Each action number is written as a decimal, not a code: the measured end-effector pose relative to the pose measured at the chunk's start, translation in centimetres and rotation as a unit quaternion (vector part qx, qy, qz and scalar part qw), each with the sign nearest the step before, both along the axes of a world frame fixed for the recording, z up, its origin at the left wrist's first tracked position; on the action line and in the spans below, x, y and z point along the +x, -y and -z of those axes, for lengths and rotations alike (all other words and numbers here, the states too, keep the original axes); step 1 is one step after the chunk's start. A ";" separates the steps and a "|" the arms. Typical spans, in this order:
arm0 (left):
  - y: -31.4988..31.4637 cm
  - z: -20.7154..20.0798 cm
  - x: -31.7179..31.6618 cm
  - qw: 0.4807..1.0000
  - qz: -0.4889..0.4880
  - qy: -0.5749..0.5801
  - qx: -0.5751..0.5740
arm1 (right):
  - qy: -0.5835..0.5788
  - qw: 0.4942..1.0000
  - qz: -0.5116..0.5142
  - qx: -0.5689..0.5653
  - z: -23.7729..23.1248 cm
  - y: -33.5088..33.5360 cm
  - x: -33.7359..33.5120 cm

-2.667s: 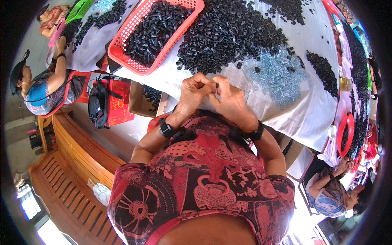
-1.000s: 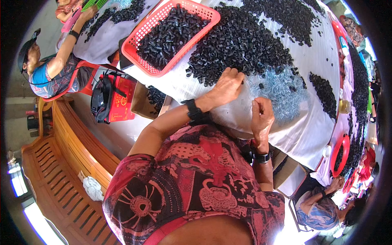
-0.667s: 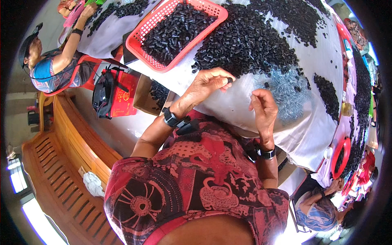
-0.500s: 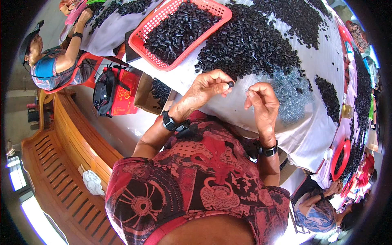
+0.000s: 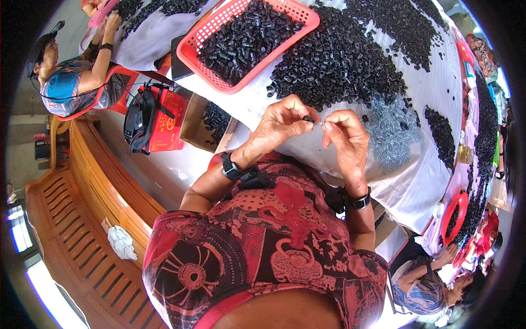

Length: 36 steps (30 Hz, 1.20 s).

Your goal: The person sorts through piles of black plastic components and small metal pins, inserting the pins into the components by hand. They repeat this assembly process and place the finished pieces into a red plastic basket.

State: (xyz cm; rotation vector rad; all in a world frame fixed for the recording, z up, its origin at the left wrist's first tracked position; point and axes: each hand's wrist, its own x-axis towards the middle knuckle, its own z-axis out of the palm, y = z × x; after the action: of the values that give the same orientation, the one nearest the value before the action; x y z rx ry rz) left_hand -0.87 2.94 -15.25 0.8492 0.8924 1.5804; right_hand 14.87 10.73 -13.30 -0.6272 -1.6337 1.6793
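My left hand (image 5: 285, 122) pinches a small black plastic piece (image 5: 308, 119) between thumb and fingertips, over the table's near edge. Close beside it, my right hand (image 5: 348, 137) is closed on a tiny clear piece (image 5: 322, 123), held up to the black one; whether the two touch I cannot tell. Just right of my right hand lies a heap of small clear pieces (image 5: 393, 131) on the white cloth (image 5: 350, 159). Beyond both hands spreads a large pile of loose black pieces (image 5: 334, 60).
A red plastic basket (image 5: 192, 68) full of black pieces stands at the far left of the table. Below it sit a cardboard box (image 5: 192, 129) and a red box (image 5: 167, 126). A wooden bench (image 5: 82, 219) fills the left. Other people work at left and lower right.
My hands have come closer together, bringing the clear piece up to the black piece. The view has shifted slightly.
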 end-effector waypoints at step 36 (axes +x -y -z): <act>2.1 0.5 1.1 0.987 0.119 0.024 -0.102 | 0.085 0.986 -0.131 -0.058 0.3 0.4 2.3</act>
State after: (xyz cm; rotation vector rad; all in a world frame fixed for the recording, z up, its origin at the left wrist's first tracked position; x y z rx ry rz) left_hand 0.25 0.85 -15.75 0.7406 0.8671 1.2741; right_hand 17.14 10.33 -13.62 -0.6510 -1.8122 1.9681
